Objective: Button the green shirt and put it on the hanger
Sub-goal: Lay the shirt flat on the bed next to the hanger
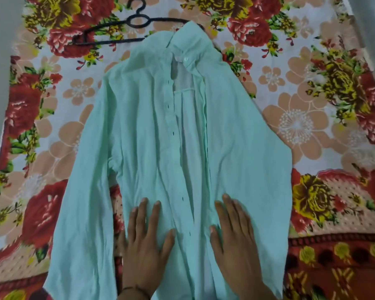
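A pale green shirt (143, 135) lies flat on the flowered bed cover, collar at the far end, front open down the middle with the two plackets apart. Buttonholes run down the left placket; one white button (185, 59) shows near the collar. My left hand (146, 245) lies flat, fingers straight, on the lower left panel. On the lower right panel my right hand (236, 241) presses flat as well. A black hanger (117, 29) lies on the cover beyond the collar, at the upper left, its right end hidden under the shirt.
The flowered bed cover (301, 126) spreads under everything. Bare grey floor (0, 40) shows along the left edge and a pale wall or surface (372, 22) at the upper right. The left sleeve runs down toward the near edge.
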